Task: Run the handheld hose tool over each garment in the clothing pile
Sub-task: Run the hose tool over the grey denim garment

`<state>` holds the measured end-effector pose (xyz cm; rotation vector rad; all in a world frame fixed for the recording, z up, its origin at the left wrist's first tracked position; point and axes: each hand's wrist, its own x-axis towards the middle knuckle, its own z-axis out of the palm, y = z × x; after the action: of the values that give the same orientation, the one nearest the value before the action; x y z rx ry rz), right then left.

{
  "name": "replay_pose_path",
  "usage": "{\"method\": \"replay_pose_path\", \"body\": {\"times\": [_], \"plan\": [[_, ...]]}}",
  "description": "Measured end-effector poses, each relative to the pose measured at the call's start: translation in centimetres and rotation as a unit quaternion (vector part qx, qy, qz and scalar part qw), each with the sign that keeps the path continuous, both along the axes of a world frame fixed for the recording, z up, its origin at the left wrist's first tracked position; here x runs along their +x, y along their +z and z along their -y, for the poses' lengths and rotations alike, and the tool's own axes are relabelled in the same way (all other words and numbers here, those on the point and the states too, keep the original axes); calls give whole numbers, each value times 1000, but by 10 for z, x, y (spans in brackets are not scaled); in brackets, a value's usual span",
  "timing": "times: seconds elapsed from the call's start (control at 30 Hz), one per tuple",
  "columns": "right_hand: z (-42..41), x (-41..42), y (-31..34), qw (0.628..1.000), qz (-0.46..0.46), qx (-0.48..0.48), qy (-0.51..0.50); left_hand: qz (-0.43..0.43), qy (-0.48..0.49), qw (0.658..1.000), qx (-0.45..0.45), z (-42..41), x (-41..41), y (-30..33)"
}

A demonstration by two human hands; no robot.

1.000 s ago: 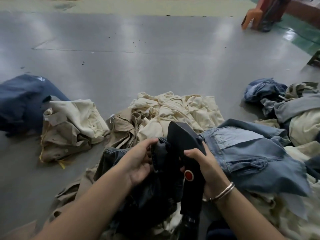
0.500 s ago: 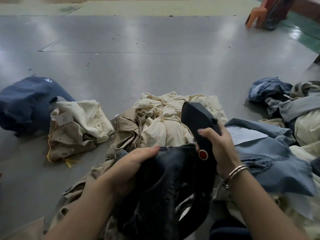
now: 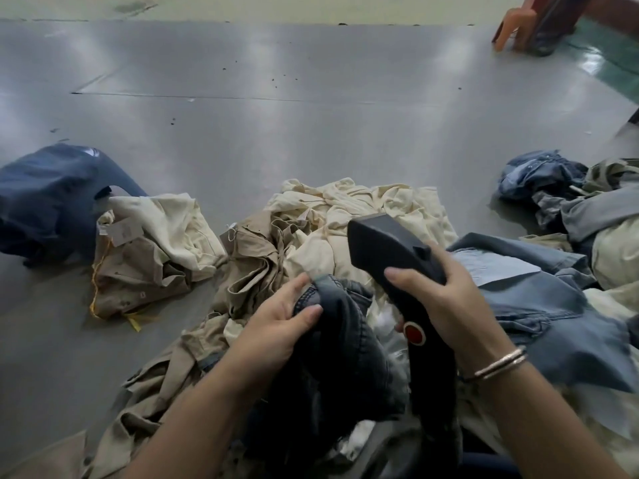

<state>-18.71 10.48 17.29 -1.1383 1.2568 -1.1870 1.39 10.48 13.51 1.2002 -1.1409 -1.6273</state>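
My right hand (image 3: 446, 302) grips the black handheld hose tool (image 3: 390, 250) around its handle, just above a red button (image 3: 414, 333). The tool's flat head is raised and tilted toward the far left, above the clothes. Its hose runs down out of view at the bottom. My left hand (image 3: 276, 326) holds the edge of a dark denim garment (image 3: 345, 361), thumb on top and fingers curled under the hem. Beneath both hands lies the clothing pile: cream garments (image 3: 363, 209), tan ones (image 3: 256, 267) and a light blue denim piece (image 3: 539, 305).
A navy garment (image 3: 52, 198) and a cream-and-tan bundle (image 3: 148, 250) lie apart on the grey floor (image 3: 276, 133) at the left. More denim and grey clothes (image 3: 570, 195) heap at the right edge. An orange plastic stool (image 3: 515, 25) stands far right at the back.
The tool has lifted off the dark denim and swung up and right. My left hand has shifted along the denim's edge, and the garment is bunched higher.
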Motion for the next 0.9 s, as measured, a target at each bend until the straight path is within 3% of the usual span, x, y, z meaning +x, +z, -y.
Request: {"method": "replay_pose_path", "body": {"times": [0.07,0.13,0.23,0.37,0.53,0.7,0.83,0.9], "plan": [[-11,12,-3,999,27,15,21,8,14,1000,10,-3,-8,-1],[-17,23,-8,997,55,43,34,-66,22,996,51,-8,-17,-3],[-16,32,-13,994,56,84,36,-201,63,963,168,-12,-29,-6],[-11,34,-18,997,31,66,10,-233,98,936,243,-9,-31,-4],[-4,21,-15,998,46,13,-38,-232,139,934,235,-3,-24,-6],[16,10,-17,991,-13,-57,-117,-298,15,935,191,-9,-17,2],[21,11,-24,993,-77,-47,-72,-319,-24,938,135,-11,-17,3],[17,12,-19,998,-56,-19,-31,-303,1,946,115,-8,-16,-1]]}}
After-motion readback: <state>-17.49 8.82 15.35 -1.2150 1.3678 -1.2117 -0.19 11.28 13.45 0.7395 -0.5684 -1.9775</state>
